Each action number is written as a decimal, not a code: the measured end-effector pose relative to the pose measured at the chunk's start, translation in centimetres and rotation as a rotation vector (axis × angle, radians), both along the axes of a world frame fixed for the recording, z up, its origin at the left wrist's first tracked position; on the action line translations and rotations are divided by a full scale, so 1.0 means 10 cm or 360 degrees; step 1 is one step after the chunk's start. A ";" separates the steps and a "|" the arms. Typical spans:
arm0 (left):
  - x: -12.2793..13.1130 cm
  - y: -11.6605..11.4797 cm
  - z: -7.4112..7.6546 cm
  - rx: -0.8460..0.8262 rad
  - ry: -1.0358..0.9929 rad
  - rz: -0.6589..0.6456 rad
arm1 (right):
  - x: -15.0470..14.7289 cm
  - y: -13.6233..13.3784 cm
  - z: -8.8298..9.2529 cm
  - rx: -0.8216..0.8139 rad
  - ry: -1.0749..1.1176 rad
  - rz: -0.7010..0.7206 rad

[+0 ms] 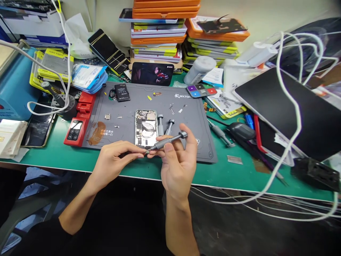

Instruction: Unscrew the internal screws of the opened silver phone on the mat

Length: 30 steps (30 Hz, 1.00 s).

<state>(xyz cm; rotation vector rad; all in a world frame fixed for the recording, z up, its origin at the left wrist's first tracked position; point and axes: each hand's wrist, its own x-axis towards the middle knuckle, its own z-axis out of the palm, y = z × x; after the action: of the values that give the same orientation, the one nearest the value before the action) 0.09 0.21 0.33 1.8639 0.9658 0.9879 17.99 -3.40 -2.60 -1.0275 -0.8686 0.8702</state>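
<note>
A grey precision screwdriver (166, 142) lies slantwise in my right hand (177, 163), its capped end up near the raised index finger and its thin tip pointing down to the left. My left hand (114, 160) is pinched at that tip; whatever is between its fingertips is too small to make out. Just beyond both hands, an opened phone (146, 128) lies on the grey mat (125, 124) with its inner parts exposed. Two more grey screwdrivers (160, 124) rest right of the phone, partly behind my right hand.
A phone battery (122, 93) and small metal parts (107, 116) lie on the mat. A red device (77, 128) borders it on the left. Behind stand a phone playing video (152, 74) and stacked boxes (158, 32). White cables (295, 106) and a soldering iron (262, 156) occupy the right.
</note>
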 end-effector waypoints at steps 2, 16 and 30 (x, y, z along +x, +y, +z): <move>0.00 0.00 0.00 0.0016 0.0010 -0.0005 | 0.01 0.00 -0.02 0.0035 -0.0035 -0.0001; 0.00 -0.01 0.00 0.0017 0.0098 -0.0017 | 0.09 0.03 -0.06 0.0254 -0.0367 -0.0307; 0.05 -0.04 0.06 -0.0204 0.0156 0.0153 | 0.36 0.10 -0.07 0.0892 -0.1299 -0.0675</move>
<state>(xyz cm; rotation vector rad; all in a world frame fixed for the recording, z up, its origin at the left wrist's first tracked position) 0.57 -0.20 0.89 1.7867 1.1593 0.8757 21.63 -2.42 -3.27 -0.9999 -1.4002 -0.2016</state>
